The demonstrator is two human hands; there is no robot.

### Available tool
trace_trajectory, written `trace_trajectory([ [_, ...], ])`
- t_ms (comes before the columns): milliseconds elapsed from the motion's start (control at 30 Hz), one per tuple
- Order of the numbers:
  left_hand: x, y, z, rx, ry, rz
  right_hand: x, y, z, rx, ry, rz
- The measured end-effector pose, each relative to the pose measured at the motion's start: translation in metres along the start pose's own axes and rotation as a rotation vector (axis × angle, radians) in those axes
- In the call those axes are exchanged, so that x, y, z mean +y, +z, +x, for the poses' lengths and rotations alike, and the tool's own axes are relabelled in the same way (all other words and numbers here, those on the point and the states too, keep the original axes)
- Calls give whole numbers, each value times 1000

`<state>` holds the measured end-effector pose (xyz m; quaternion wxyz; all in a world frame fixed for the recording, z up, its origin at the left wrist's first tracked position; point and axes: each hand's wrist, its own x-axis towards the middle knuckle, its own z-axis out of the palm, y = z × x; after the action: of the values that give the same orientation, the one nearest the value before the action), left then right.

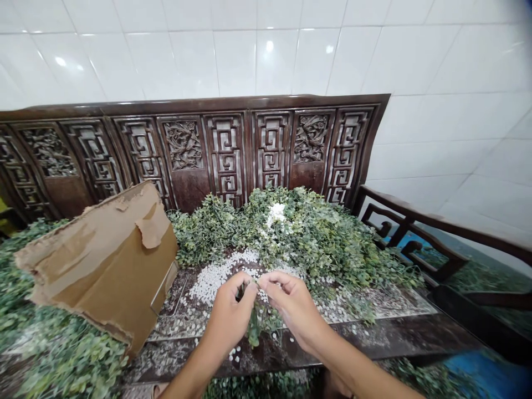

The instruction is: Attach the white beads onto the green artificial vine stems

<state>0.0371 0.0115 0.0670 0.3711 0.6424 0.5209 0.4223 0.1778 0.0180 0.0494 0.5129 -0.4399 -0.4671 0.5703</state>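
My left hand (233,309) is closed around a green leafy sprig (254,331), whose lower leaves hang below the fingers. My right hand (294,303) meets it fingertip to fingertip, pinched at the top of the sprig. Whatever lies between the right fingertips is too small to make out. Just beyond both hands, many small white round pieces (211,281) are scattered over the dark wooden bench seat (286,354). Behind them rises a large heap of leafy green sprigs (332,238), with a white clump (276,213) of the small pieces on top.
A torn cardboard sheet (103,266) leans at the left, with more greenery (70,354) around it. The carved bench back (233,160) stands before a white tiled wall (236,55). An armrest (415,233) and a dark flat object (477,324) are at the right.
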Motion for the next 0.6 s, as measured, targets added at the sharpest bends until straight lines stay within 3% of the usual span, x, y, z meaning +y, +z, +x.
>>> trace_trajectory([
  [133, -1, 2, 0, 26, 3, 1, -1, 5, -2, 13, 21, 70],
  [600, 1, -2, 0, 8, -26, -7, 2, 3, -3, -6, -86, -97],
])
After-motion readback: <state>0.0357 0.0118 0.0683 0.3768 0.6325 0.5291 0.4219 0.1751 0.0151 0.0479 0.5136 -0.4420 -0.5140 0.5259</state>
